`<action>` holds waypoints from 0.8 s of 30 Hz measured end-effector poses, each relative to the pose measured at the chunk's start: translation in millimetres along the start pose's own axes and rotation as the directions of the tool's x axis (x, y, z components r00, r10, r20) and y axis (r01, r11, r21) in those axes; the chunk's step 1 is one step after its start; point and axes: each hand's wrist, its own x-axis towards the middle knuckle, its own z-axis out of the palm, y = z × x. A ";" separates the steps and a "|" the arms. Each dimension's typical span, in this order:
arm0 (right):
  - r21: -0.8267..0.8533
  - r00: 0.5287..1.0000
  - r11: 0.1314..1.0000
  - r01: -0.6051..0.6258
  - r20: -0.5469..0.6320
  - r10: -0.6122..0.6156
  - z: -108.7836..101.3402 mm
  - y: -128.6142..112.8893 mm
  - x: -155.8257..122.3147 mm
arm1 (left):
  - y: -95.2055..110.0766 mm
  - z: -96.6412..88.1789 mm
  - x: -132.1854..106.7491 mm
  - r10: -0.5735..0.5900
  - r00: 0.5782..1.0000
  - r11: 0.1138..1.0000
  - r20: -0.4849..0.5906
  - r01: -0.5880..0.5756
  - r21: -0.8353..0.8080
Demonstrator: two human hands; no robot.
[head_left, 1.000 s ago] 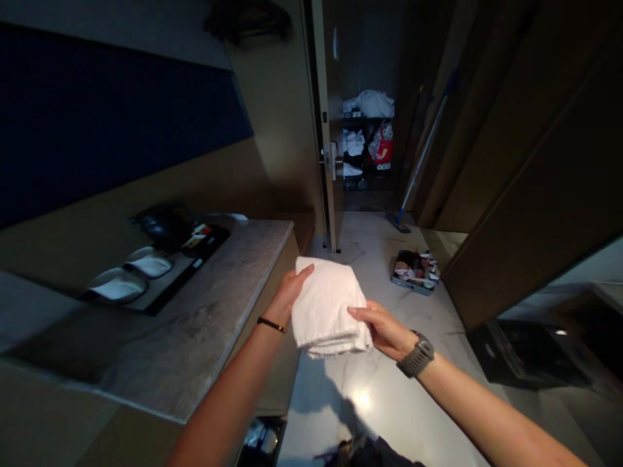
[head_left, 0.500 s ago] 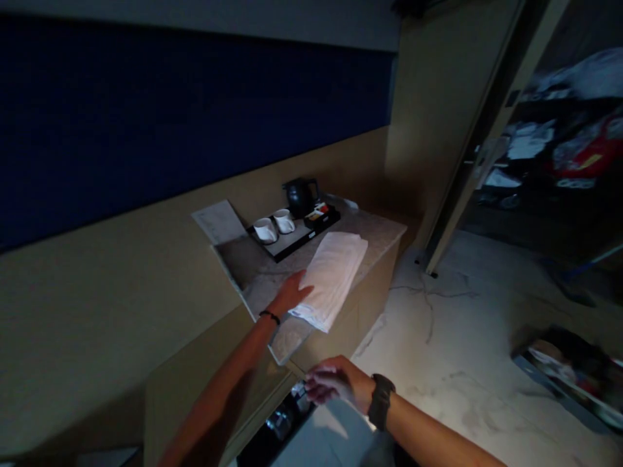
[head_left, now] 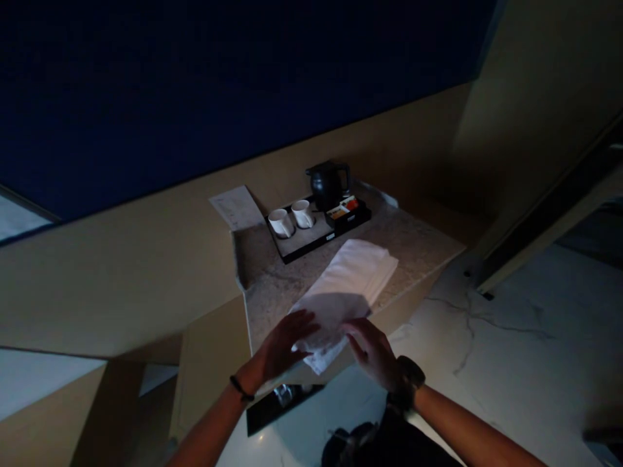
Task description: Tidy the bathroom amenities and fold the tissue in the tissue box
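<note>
In the head view, a dim room shows a dark blue panel on the wall above a grey stone-look counter, with a pale veined floor to the right. On the counter, towards the wall, sits a black-rimmed tray bearing two white mugs side by side, a dark kettle behind, and a small black box of packets at its right end. A pale sheet stands left of the tray, leaning at the wall.

The folded white towel lies flat and slantwise on the counter in front of the tray, its near corner reaching past the front edge. The left hand, with a dark wristband, is unclenched, fingers spread over the towel's near left edge. The right hand, with a watch, has bent fingers at the opposite edge; whether they pinch the cloth, I cannot tell
</note>
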 end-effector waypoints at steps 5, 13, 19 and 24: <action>-0.260 0.957 0.923 0.284 0.139 -0.256 3.2 -8.3 23.5 | -5.9 -20.0 4.0 0.019 1.000 0.968 0.024 -0.012 -0.252; -0.364 0.976 0.905 0.220 0.080 -0.205 51.1 -11.9 45.6 | -6.6 -54.7 44.8 0.159 0.987 0.970 0.029 -0.151 -0.191; 0.152 0.858 0.912 -0.380 -0.310 0.409 65.7 -27.9 59.6 | -7.0 -62.4 64.0 0.340 0.917 0.939 -0.206 -0.345 0.016; 0.267 0.652 0.810 -0.522 -0.487 0.581 57.2 -32.0 85.5 | -17.2 -30.2 131.6 0.228 0.941 0.968 -0.248 -0.248 -0.050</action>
